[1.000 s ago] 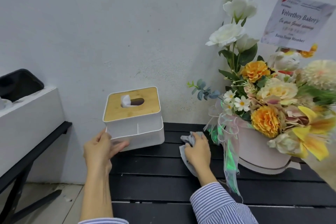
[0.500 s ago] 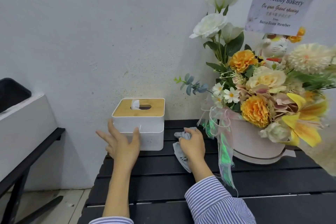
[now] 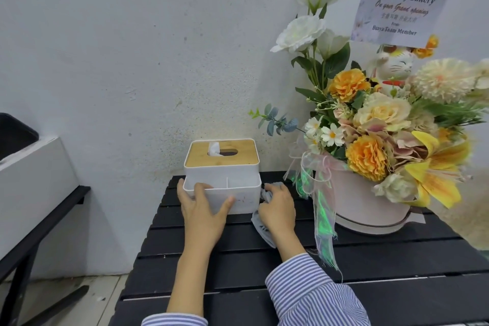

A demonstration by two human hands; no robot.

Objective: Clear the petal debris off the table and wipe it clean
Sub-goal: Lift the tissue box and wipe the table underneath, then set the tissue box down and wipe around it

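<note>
**Operator:** Report what changed at the tissue box [image 3: 222,174].

**Technician:** One second ago the left hand [image 3: 202,208] held the box lifted and tilted off the bench [image 3: 370,259]. Half a second ago the box stood flat and the hand lay open in front of it. Now the box sits level at the back left of the bench, against the wall, and the left hand grips its front tray, fingers hooked over the rim, thumb pressed on the front wall.

**Operator:** And the right hand [image 3: 277,209]?

**Technician:** It has stayed on the grey cloth [image 3: 260,227], fingers curled over it, pressing it to the slats just right of the box, between the box and the flower arrangement [image 3: 375,140].

**Operator:** Task status?

**Technician:** No petal debris shows on the visible slats. Judgement: the zone under the box is likely wiped; wiping elsewhere is probably next.
</note>
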